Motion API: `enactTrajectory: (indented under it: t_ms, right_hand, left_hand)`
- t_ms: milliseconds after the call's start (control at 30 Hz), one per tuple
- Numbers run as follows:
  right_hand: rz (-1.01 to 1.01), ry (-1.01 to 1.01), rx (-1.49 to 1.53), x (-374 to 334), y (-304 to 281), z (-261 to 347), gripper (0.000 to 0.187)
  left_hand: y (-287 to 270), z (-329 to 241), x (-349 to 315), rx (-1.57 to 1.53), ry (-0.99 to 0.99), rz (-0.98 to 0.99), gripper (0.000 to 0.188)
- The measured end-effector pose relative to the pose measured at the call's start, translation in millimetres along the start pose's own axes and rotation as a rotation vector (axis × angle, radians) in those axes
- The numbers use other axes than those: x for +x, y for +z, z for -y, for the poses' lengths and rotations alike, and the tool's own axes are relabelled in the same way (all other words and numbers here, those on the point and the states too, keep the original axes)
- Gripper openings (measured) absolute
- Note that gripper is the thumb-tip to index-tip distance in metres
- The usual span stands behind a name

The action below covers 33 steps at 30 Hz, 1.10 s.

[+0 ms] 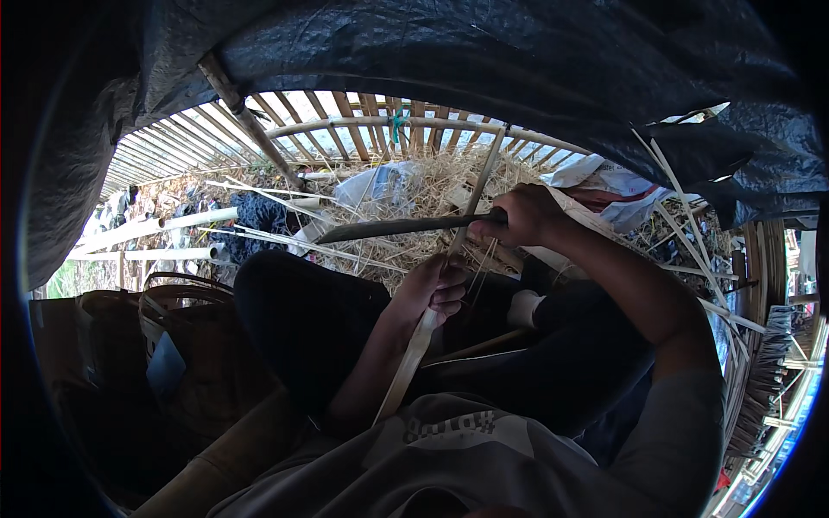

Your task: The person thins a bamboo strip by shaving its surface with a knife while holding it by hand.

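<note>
My left hand (433,289) is closed around a long pale bamboo strip (408,367), which runs from near my shirt up and away between my knees. Farther along, the strip's upper part (488,168) rises past my other hand. My right hand (518,216) grips the dark handle of a long-bladed knife (393,228). The blade points left and lies across the strip just above my left fist. Whether its edge bites into the bamboo I cannot tell.
Fine shavings (449,181) are heaped beyond my crossed legs. Bamboo poles (186,220) lie at the left, near woven baskets (186,319). A slatted bamboo fence (345,125) stands behind, under a dark tarp (432,47). Thin strips (691,233) lean at the right.
</note>
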State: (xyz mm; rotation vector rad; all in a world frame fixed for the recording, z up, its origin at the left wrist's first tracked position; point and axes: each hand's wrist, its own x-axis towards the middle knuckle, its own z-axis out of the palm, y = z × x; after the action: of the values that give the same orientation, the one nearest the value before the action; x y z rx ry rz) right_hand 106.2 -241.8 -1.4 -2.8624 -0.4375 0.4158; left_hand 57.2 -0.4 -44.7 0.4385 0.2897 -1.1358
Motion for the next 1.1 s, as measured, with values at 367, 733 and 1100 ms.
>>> enactTrajectory:
  t_ms: [367,733,1100]
  right_hand:
    - [-0.107,0.2,-0.144,7,-14,-69,0.072]
    - [-0.388,0.644,-0.191,23,-36,-131,0.066]
    - [-0.15,0.872,0.736,-32,-59,-113,0.064]
  left_hand:
    - [6,4,-10,0.062,-0.014,0.019,0.022]
    - [24,11,-51,0.226,-0.028,-0.057,0.024]
    - [16,0,-26,0.485,0.12,-0.289,0.033]
